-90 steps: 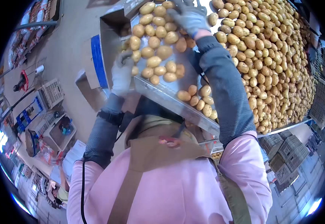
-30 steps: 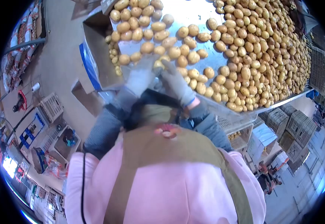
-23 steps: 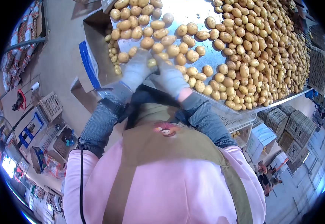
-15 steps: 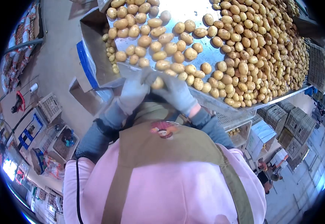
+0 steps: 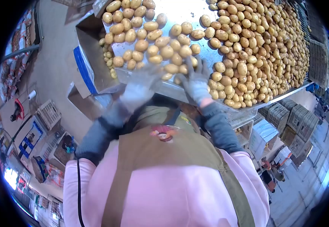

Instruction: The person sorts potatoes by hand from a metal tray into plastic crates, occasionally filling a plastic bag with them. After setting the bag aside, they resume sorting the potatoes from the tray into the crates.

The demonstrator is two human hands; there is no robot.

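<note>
Several loose potatoes (image 5: pixel 166 52) lie on the shiny metal table (image 5: pixel 177 10) in front of me. My right hand (image 5: pixel 197 81), in a pale grey glove, reaches over the table's near edge with its fingers spread among the potatoes there. Motion smears my left hand (image 5: pixel 138 86), gloved the same way; it is at the near edge, left of the right hand, beside the nearest potatoes. Whether its fingers hold anything is hidden by the blur. A dense heap of potatoes (image 5: pixel 242 68) covers the table's right side.
Left of the table, an open carton (image 5: pixel 92 32) has small potatoes along its inner side. A blue-edged box flap (image 5: pixel 83 70) is beside it. Stacked crates (image 5: pixel 298 125) stand at the lower right, near a white box (image 5: pixel 263 136). Another crate (image 5: pixel 319 60) is at the far right.
My hands were together at the near edge around a potato; now they are apart. The right has moved right and forward onto the potatoes, its fingers spreading. That potato no longer shows between them.
</note>
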